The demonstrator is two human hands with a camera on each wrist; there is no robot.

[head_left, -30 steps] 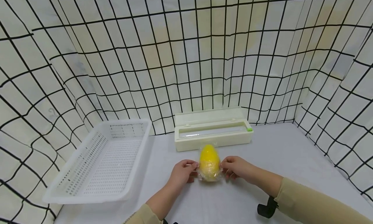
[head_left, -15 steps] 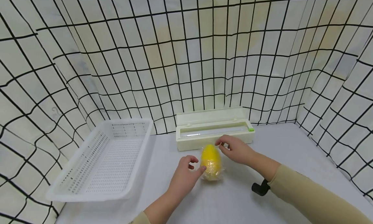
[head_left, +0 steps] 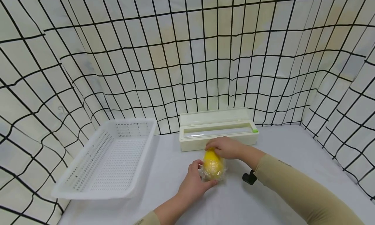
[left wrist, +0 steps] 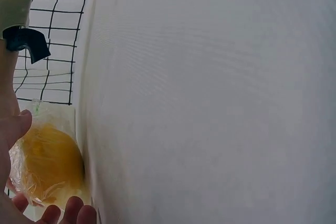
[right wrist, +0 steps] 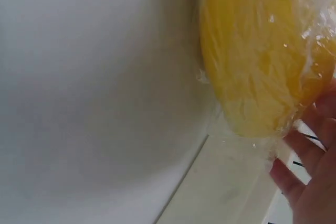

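A yellow egg-shaped fruit [head_left: 213, 164] wrapped in crinkled clear plastic film lies on the white table, its narrower end away from me. My right hand [head_left: 225, 148] curls over that far end, thumb and fingers on the film. In the right wrist view, the right fingers [right wrist: 310, 148] sit along the film at the fruit's tip. Around the near left side is my left hand [head_left: 194, 182], its thumb by the near end and its fingers spread at the left. The left fingers [left wrist: 71, 211] also show low in the left wrist view.
Behind the fruit stands a cream cling film dispenser [head_left: 219, 143], lid up, with a film roll inside. To the left is a white perforated basket [head_left: 134, 186]. Black netting over white cloth [head_left: 193, 55] walls the back and sides. A black wrist mount [head_left: 249, 178] hangs by the right sleeve.
My right hand went from the fruit's right side up and over to its far end. The left hand shifted from the left edge to around the near end, thumb swinging inward.
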